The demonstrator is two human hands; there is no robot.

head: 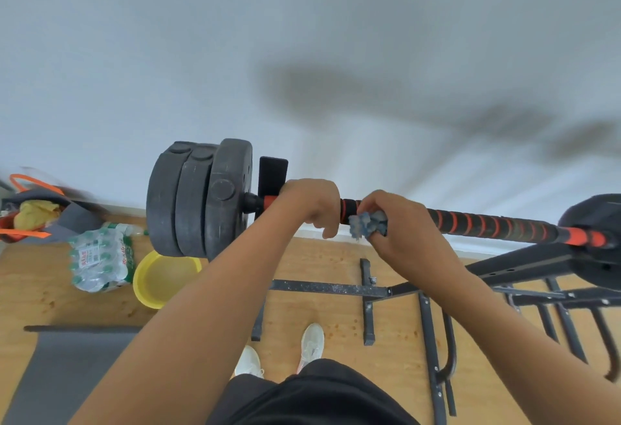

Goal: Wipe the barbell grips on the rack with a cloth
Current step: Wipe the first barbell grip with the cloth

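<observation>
Both hands work the bar [487, 224] on the rack [524, 265]: my left hand [311, 204] clamps it steady, my right hand [400, 222] squeezes the cloth [364, 224] around the grip.

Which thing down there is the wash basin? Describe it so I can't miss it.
Start at the stacked black weight plates on the barbell's left end and look below them to the wooden floor. The yellow basin sits there, right of a shrink-wrapped bottle pack; it's the only round, bright-yellow thing.

A wooden floor [336, 256] is carrying a yellow basin [161, 280], a water-bottle pack [100, 259], a grey mat [67, 374] and the black rack [369, 290].
</observation>
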